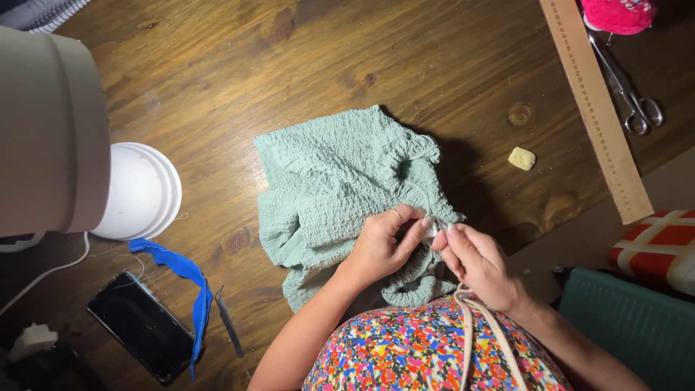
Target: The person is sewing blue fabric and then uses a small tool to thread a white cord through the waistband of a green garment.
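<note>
Standing beside the wooden table, I see a person bent over a crumpled piece of pale green puckered cloth that lies in the middle of the tabletop, its near edge trailing off toward the person's lap. Both hands meet at the cloth's lower right corner. The left hand is closed, thumb and fingers pinching a gathered fold of the green cloth, with a ring showing on one finger. The right hand sits just beside it, fingertips pressed together on a small whitish bit at the cloth's edge; what that bit is I cannot make out, and something thin seems to run between the two hands. So the bulk of the cloth spreads up and to the left of the grip, while only its hem is caught between the fingers. The person wears a bright flowered top with a beige strap across it. Off to the left stand a white round tub, a strip of blue fabric, a dark phone and a thin dark tool. To the right, well apart from the hands, lie a small yellowish lump, a long wooden ruler, a pair of scissors and a pink cushion.
</note>
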